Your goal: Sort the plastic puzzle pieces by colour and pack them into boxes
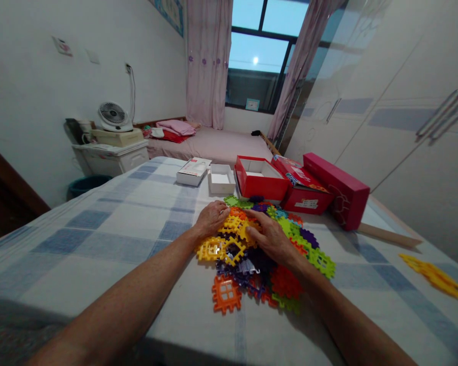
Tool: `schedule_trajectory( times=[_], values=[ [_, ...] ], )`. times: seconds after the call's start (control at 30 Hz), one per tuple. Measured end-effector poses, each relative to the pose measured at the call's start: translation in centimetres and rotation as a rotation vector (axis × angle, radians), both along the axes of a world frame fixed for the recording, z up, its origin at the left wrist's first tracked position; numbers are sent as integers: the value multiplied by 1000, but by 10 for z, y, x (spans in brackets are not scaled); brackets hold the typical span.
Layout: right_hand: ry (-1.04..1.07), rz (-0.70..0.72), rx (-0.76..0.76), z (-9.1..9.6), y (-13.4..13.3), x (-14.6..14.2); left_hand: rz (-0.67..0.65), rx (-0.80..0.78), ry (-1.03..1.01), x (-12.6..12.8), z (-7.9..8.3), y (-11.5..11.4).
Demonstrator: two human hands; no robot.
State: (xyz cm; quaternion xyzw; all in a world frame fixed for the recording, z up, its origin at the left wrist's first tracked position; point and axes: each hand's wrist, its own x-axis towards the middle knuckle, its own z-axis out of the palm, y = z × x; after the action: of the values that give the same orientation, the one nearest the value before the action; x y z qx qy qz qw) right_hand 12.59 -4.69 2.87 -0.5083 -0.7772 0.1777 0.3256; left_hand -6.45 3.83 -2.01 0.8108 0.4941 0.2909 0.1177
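A heap of interlocking plastic building tiles [248,264] in yellow, orange, green, purple and red lies on the checked cloth. My left hand [212,218] rests at the heap's left side, its fingers stretched over orange and yellow tiles. Across from it, my right hand [273,238] reaches over the top with thumb and fingers apart, touching yellow tiles [231,223]. Some fingertips are hard to make out among the pieces. An orange window tile [226,294] lies at the near edge of the heap, and green tiles [320,262] spread along its right side.
Behind the heap stand a white box [194,171], a small open white tray [221,189], an open red box [261,190], another red box [309,198] and a long magenta box [339,188]. Separate yellow tiles [431,274] lie far right, near a brown strip [389,235].
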Motion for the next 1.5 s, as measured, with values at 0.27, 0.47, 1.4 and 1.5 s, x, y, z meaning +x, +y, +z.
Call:
schedule_trajectory(
  times=[0.27,0.47,1.4,1.5],
  values=[
    [-193,117,-52,-2,0,2,110,35,-4,2,0,0],
    [-228,106,-32,-7,2,4,293,1,-33,8,9,-10],
    [96,-2,-100,-6,1,-20,64,-114,-324,14,14,-14],
    [35,18,-82,-7,-2,-22,12,-208,-584,16,14,-12]
  ],
)
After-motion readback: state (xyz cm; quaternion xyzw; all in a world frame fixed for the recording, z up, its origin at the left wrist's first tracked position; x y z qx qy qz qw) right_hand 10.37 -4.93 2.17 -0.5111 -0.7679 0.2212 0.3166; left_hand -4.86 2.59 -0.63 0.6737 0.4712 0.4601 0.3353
